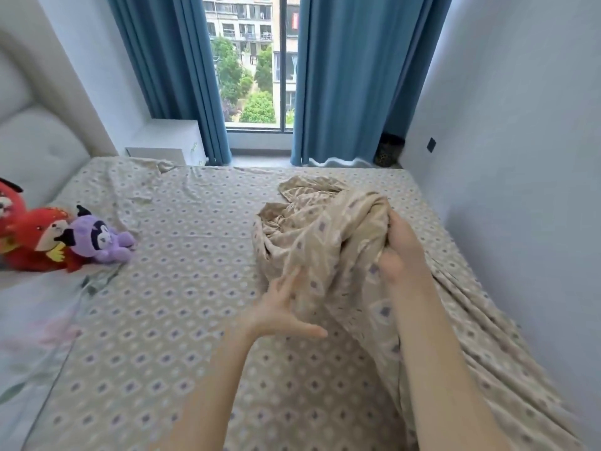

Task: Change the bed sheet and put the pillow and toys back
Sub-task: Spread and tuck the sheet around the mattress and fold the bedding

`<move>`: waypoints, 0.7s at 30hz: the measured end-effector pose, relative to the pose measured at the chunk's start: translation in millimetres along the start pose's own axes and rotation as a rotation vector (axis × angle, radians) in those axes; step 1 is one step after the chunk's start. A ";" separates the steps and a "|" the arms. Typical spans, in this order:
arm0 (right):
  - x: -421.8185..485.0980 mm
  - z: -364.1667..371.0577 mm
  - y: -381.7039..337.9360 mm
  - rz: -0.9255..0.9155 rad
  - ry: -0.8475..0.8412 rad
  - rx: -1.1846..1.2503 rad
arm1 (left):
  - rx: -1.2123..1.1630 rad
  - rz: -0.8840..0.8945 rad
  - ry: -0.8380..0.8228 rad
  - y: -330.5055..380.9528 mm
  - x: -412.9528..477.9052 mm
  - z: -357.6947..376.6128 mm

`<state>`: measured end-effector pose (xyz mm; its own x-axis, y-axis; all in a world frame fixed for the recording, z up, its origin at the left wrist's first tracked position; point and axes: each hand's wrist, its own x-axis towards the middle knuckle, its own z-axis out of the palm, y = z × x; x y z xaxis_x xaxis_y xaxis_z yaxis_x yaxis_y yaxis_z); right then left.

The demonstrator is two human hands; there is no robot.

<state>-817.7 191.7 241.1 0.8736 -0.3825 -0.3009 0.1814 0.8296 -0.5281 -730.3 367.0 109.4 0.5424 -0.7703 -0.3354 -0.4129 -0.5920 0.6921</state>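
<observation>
Right hand (403, 242), grip on bunched sheet (325, 229), near wall-side bed edge (419, 196)

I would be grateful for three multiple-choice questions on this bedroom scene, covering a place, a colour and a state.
1. Where are the plush toys?
A) on the floor
B) by the headboard
C) on the windowsill

2. What colour are the curtains?
A) blue
B) red
C) white

3. What is the right hand doing?
A) lying flat
B) holding a toy
C) gripping the bunched sheet

Answers: B, they lie beside the headboard; A, both are blue; C, its fingers curl into the cloth.
</observation>
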 end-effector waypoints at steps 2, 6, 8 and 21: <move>-0.1 -0.6 -1.0 0.054 -0.009 -0.002 | -0.079 -0.018 0.105 -1.1 9.4 18.4; -3.9 -4.5 -1.8 -0.003 0.080 -0.073 | -0.472 -0.164 0.367 1.5 22.1 27.7; -1.1 -15.9 -7.1 -0.015 0.155 -0.021 | -0.413 -0.167 0.472 2.9 18.5 11.5; 23.7 -52.0 57.6 -0.571 0.574 -1.395 | -0.335 0.190 0.644 112.4 -24.3 -159.1</move>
<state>-810.1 209.2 162.3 0.5057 -0.8563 0.1055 -0.4041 -0.3432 -0.8479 -673.5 356.9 297.0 0.8471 -0.5006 0.1787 -0.3535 -0.2795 0.8927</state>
